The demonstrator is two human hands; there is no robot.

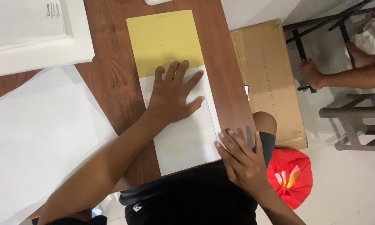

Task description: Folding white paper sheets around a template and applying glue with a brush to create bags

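A yellow sheet of paper (164, 39) lies on the brown wooden table (112, 75), with its near half folded over so the white underside (187, 137) faces up. My left hand (173, 93) rests flat on the white flap, fingers spread, fingertips at the fold line. My right hand (241, 160) lies flat at the near right corner of the flap, fingertips on its edge at the table's rim. Neither hand holds anything.
Large white sheets (33, 137) cover the table's left side, and a stack of white paper (37, 37) sits at the far left. A cardboard box (266, 75) and a red bag (291, 177) lie on the floor to the right. Another person's bare feet (312, 71) rest near metal chair legs.
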